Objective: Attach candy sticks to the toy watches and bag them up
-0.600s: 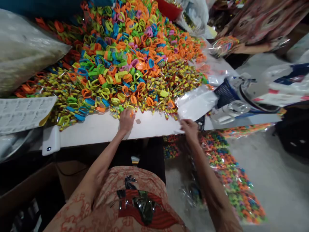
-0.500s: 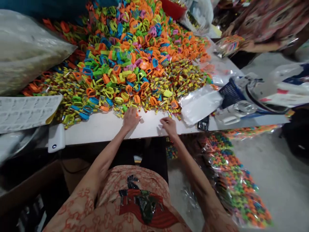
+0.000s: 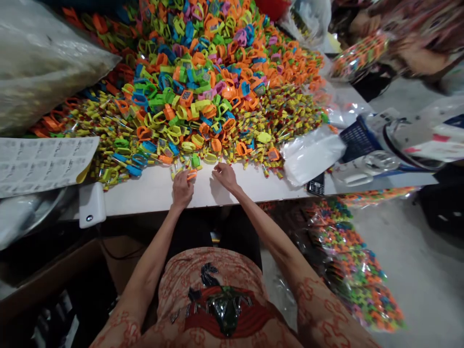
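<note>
My left hand is closed over the white table, its fingertips pinching a small orange plastic toy watch. Just to its right, my right hand has its thumb and fingers drawn together; whatever they may hold is too small to make out. Beyond both hands rises a big heap of orange, green, yellow and blue toy watches. Small yellow wrapped pieces with red ends lie along the heap's front. A green toy watch rests between the hands at the heap's edge.
At left are a bulging plastic sack, a printed label sheet and a white power bank. To the right lie clear bags, a phone and a blue basket. A co-worker's hand is near a filled packet.
My left hand has drawn back from the heap's edge toward me with the orange toy watch. My right hand has come left, closer to it. The view has shifted slightly.
</note>
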A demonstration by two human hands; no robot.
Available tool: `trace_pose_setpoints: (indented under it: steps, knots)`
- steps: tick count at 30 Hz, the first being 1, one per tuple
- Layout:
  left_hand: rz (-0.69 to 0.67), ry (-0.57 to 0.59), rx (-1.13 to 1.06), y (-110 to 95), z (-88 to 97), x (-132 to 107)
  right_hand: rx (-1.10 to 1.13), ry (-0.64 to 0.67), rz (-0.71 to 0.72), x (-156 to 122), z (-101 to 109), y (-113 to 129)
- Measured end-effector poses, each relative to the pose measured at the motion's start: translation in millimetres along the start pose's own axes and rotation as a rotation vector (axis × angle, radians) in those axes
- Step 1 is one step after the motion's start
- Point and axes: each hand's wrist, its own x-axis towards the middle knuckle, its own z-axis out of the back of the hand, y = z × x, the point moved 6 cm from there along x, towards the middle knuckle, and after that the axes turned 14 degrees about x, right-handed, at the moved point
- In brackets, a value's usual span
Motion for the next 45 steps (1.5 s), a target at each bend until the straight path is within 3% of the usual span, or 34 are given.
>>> trace_pose_setpoints:
  steps: [7,10,13,17,21,23,26,34,45]
  knots:
    - [0.039,0.080,0.150,-9.2,7.5,-1.1,-0.296,0.120,0.129,15.9,-53.7,50.2]
    - [0.119,0.090,0.136,-5.7,11.4,0.3,-0.426,0.203,0.149,16.7,-64.6,54.1]
    - [0.276,0.051,-0.030,5.3,19.5,0.0,-0.443,0.230,0.144,13.7,-62.2,46.6]
    - [0.531,0.056,-0.520,14.8,21.8,-3.1,-0.203,0.132,0.118,8.5,-45.7,34.0]
    - [0.747,0.164,-0.993,5.9,15.7,-8.2,0.499,0.122,-0.125,-3.2,-36.4,21.9]
    - [0.789,0.248,-1.122,-3.9,13.9,-11.3,0.845,0.173,-0.237,-15.4,-37.4,23.5]
    - [0.785,0.379,-1.192,-21.3,11.2,-17.5,1.100,0.232,-0.279,-35.6,-35.7,33.3]
    - [0.687,0.436,-1.031,-51.3,14.6,-30.2,1.148,0.298,-0.283,-62.1,-28.8,38.4]
    - [0.638,0.520,-0.950,-56.7,21.9,-29.1,1.143,0.362,-0.286,-69.3,-29.2,29.7]
